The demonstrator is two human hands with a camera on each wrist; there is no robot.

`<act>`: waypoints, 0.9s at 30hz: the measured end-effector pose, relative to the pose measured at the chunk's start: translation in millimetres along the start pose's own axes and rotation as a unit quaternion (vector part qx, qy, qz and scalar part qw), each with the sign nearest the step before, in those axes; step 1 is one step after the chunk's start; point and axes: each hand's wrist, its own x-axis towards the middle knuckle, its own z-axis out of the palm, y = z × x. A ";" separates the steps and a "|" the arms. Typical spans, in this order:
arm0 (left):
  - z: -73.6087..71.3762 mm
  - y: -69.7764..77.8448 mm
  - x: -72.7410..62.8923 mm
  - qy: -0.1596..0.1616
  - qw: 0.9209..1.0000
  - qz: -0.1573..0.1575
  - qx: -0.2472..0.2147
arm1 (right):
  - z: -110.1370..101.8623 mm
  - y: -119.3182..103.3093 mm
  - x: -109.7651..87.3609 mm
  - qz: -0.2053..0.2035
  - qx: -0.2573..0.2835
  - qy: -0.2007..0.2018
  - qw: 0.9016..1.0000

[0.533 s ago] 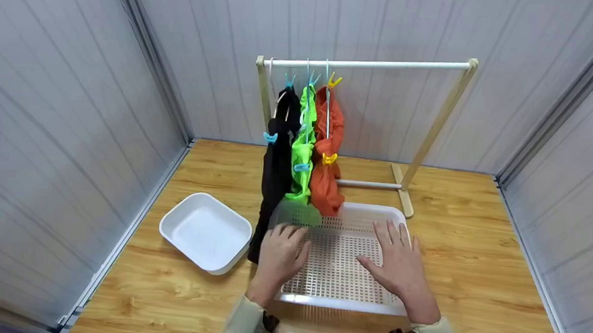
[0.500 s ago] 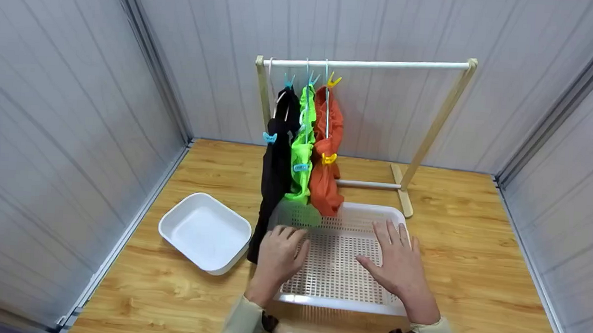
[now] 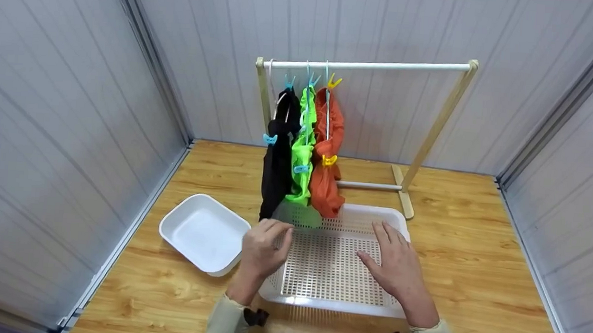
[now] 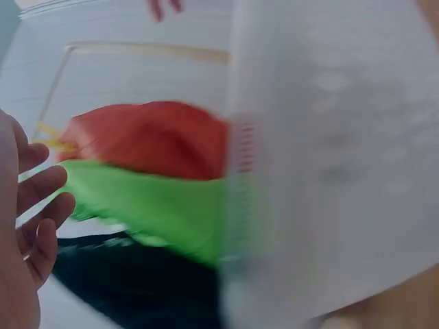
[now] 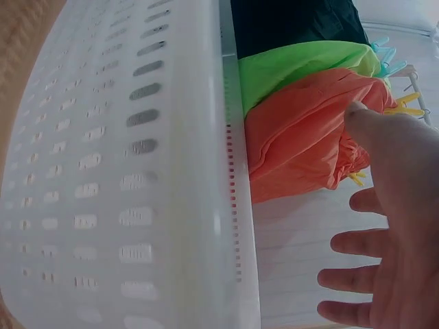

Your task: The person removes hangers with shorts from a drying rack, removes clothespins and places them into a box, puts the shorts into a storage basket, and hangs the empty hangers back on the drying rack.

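My left hand point(image 3: 263, 247), its fingers loosely bent and holding nothing visible, hovers above the left side of a white perforated plastic basket point(image 3: 329, 303). It is close to the lower end of a black garment point(image 3: 275, 170), which it partly hides. Over the basket's right side, my right hand point(image 3: 398, 265) has relaxed, extended fingers and an empty palm. A bright green garment point(image 3: 302, 151) and an orange-red garment point(image 3: 326, 189) hang beside the black one. In the left wrist view the fingers point(image 4: 48, 185) curl slightly, apart from the cloth.
The garments hang on hangers from a small rack point(image 3: 395, 66) with a white rail and wooden legs, held by blue clips point(image 3: 270, 139) and yellow clips point(image 3: 329, 160). A white plastic tub point(image 3: 205, 233) stands left of the basket. Grey panel walls enclose the wooden floor.
My left hand has moved left and slightly up, and now covers the black garment's lower end. The right hand's fingers are closer together, and that hand stays over the basket's right side.
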 end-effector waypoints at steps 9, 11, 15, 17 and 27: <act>-39.3 -28.6 40.4 0.055 0.998 -0.002 0.012 | -1.7 -8.7 5.4 -0.058 0.046 0.131 0.989; -43.9 -35.0 48.6 0.061 0.998 -0.009 0.015 | -4.2 -11.6 7.0 -0.070 0.055 0.145 0.985; -51.4 -47.1 65.2 0.064 0.997 -0.017 0.026 | -8.2 -19.0 10.6 -0.082 0.061 0.155 0.983; -55.0 -52.4 73.4 0.062 0.997 -0.021 0.030 | -9.4 -23.3 13.1 -0.090 0.060 0.157 0.982; -66.0 -74.9 124.1 0.020 0.996 -0.075 0.047 | -14.5 -59.2 34.0 -0.143 0.064 0.187 0.970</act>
